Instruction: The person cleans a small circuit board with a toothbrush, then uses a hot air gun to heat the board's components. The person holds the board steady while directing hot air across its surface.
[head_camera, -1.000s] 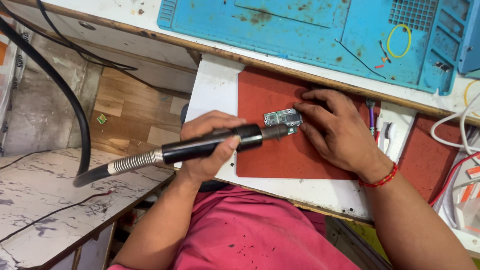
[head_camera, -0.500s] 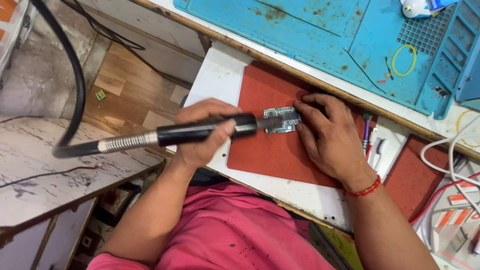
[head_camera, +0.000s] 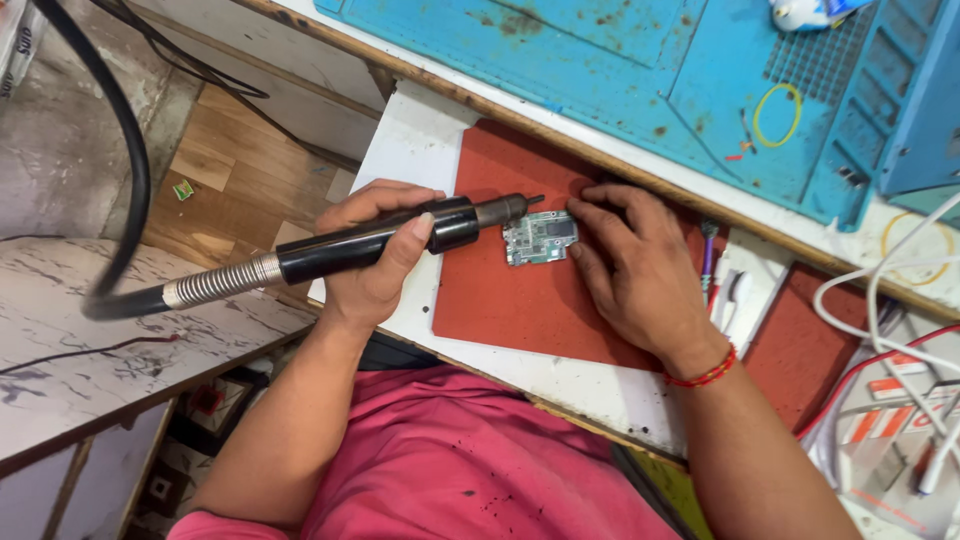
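My left hand (head_camera: 375, 260) grips a black rod-shaped tool handpiece (head_camera: 370, 243) with a metal spring collar and a thick black hose. Its metal nozzle tip (head_camera: 512, 207) points right, just above the upper left corner of a small green circuit board (head_camera: 540, 237). The board lies flat on a red-brown mat (head_camera: 520, 300). My right hand (head_camera: 640, 270) rests on the mat, its fingertips pressing the board's right edge and top. A red thread band circles that wrist.
A blue work mat (head_camera: 620, 70) with a yellow ring lies beyond the wooden edge. Pens and tweezers (head_camera: 725, 285) sit right of my hand. White and red cables (head_camera: 890, 330) tangle at far right. A marble-patterned counter (head_camera: 70, 340) stands at left.
The view has shifted, so hands and board sit lower in frame. The tool's tip has lifted slightly off the board toward its upper left corner. My right hand still pins the board.
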